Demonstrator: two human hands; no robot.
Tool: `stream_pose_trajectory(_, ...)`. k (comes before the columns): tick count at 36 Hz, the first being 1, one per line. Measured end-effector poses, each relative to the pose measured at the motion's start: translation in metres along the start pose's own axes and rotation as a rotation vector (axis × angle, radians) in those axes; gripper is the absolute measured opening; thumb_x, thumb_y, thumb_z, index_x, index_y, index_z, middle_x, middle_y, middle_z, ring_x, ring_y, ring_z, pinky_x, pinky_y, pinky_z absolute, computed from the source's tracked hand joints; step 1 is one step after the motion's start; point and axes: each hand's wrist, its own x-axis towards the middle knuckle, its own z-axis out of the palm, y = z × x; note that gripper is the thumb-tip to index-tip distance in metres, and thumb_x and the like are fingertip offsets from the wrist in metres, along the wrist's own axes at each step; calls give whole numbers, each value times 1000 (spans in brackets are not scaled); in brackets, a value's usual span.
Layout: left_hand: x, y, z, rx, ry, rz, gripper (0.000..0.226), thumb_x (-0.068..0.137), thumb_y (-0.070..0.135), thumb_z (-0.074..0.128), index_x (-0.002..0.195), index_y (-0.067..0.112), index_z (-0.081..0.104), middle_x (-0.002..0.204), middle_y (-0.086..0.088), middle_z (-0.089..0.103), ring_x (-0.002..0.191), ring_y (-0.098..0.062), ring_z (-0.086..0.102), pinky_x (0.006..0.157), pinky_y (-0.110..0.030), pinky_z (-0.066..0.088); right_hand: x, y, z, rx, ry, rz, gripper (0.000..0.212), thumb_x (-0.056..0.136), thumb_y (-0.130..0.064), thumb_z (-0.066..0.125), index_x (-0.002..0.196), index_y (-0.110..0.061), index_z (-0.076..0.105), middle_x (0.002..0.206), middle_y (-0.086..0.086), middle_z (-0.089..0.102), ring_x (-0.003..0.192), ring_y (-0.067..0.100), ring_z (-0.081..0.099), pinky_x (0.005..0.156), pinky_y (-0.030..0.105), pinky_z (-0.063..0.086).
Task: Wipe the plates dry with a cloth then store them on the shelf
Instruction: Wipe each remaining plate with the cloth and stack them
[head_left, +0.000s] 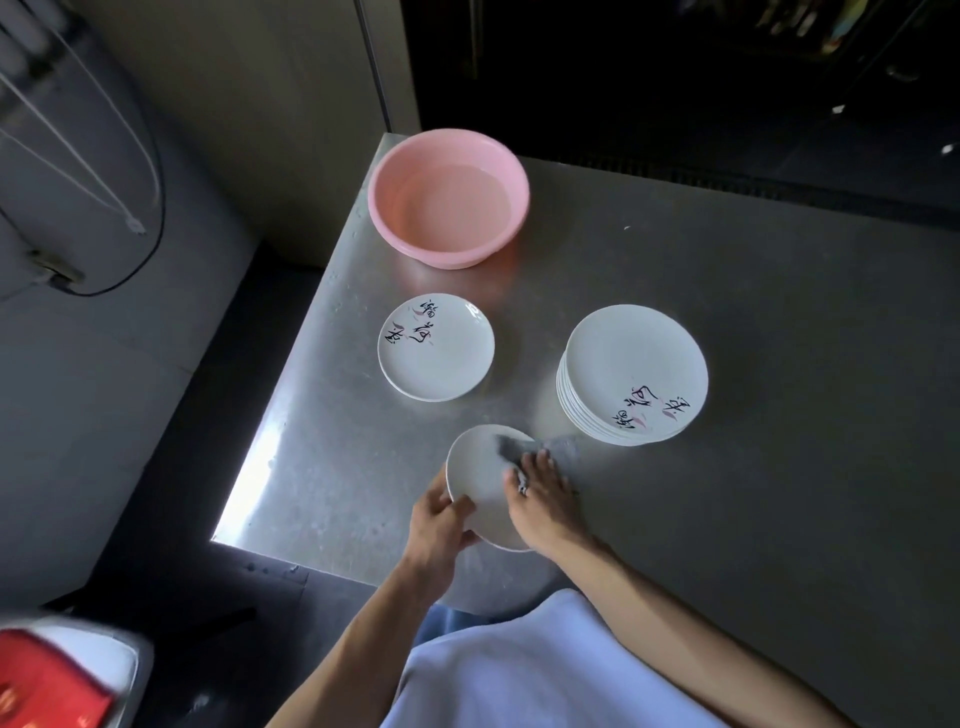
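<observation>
My left hand (441, 519) grips the near left rim of a white plate (480, 478), held tilted just above the steel table (779, 415). My right hand (543, 493) presses a grey cloth (514, 449) flat against the plate's face, fingers straight. A stack of several white plates (631, 374) with black brush lettering stands to the right. A single plate (435, 347) with the same lettering lies to the left.
A pink plastic basin (449, 197) holding water sits at the table's far left corner. The table's left edge drops to a dark floor. A red and white object (52, 680) is at the bottom left. Dark shelving lies beyond the table.
</observation>
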Motion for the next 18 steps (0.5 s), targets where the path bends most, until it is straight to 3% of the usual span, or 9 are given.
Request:
stream_pose_trajectory(2,2,1,1,-19,49,-10,36,89,4,57,118,20,69,108,-8,74,95,-21,70,75,-39,60,-3,-5,-4,96,-52,-48,57,109,-39,19,159,-14,13,168,10,4,155,21,1,122,38,4)
stream_pose_trajectory(4,7,4,2,-8,136,-31,14,95,1,56,92,15,59,92,-9,68,83,-20,64,72,-38,55,-9,-8,-2,261,-110,-136,56,109,-43,23,160,-22,13,168,1,0,155,17,-1,122,35,5)
stream_pose_trajectory(6,12,8,2,29,180,-58,27,96,8,62,77,19,47,77,-6,61,74,-19,59,72,-37,52,-13,-10,1,407,-168,-224,57,106,-52,26,159,-34,17,167,-11,-1,153,6,0,125,32,5)
stream_pose_trajectory(8,13,13,1,79,160,-62,29,95,12,65,74,19,47,74,-6,61,75,-21,62,74,-40,57,-14,-10,6,454,-193,-298,55,106,-49,32,158,-33,25,166,-14,7,151,-1,3,126,31,5)
stream_pose_trajectory(11,9,13,-1,125,143,-69,19,94,1,62,87,14,51,85,-14,63,80,-25,63,74,-41,58,-5,-1,7,303,-146,-294,55,108,-42,32,159,-21,23,165,-10,9,153,4,2,125,30,3)
stream_pose_trajectory(15,9,12,-1,60,151,-62,22,94,-5,57,109,11,56,99,-17,69,82,-27,64,67,-37,56,4,17,6,13,-16,-56,61,107,-45,24,158,-12,20,168,10,6,155,20,5,123,41,8)
stream_pose_trajectory(18,10,14,0,69,67,-36,36,94,-1,56,123,18,65,107,-19,73,89,-27,70,74,-41,62,-5,13,14,-27,-11,-143,61,107,-43,26,157,-8,21,167,12,11,155,21,7,124,39,11)
